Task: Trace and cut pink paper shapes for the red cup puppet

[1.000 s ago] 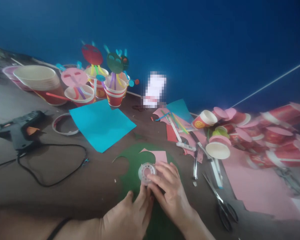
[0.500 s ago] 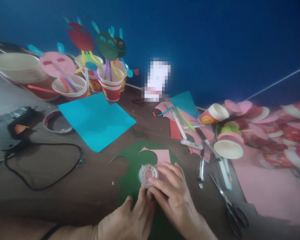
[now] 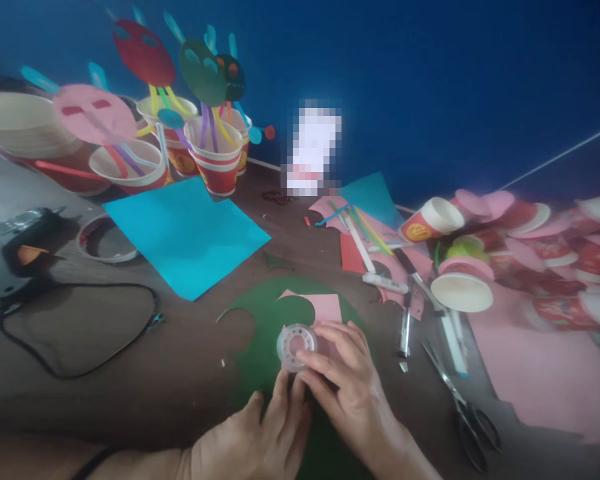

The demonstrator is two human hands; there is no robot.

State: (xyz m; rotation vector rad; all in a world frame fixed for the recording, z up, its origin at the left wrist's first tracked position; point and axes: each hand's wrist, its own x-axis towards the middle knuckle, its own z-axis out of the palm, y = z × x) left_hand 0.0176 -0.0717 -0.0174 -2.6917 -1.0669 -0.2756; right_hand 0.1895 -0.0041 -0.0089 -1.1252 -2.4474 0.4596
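A clear round plastic spool [image 3: 296, 348], ringed with small holes, rests on a small pink paper piece [image 3: 327, 307] over a green paper sheet [image 3: 260, 343] with round cut-outs. My right hand [image 3: 347, 373] grips the spool from the right, its thumb and fingers at the rim and on top. From the lower left, my left hand [image 3: 265, 420] reaches in with fingers stretched out over the green paper. Its fingertips touch or nearly touch the spool's near edge. Part of the pink piece is hidden beneath the spool and my right hand.
Scissors [image 3: 463, 407] and a pink sheet [image 3: 545, 373] lie right. A glue gun [image 3: 23, 250], a tape roll [image 3: 87, 253] and a blue sheet [image 3: 190, 233] are left. Behind stand red paper cups [image 3: 215, 170] with paper faces; more cups [image 3: 433, 220] lie right.
The view has shifted slightly, so the cups and glue gun on the left sit a little farther left and higher. My hands and the spool keep nearly the same position.
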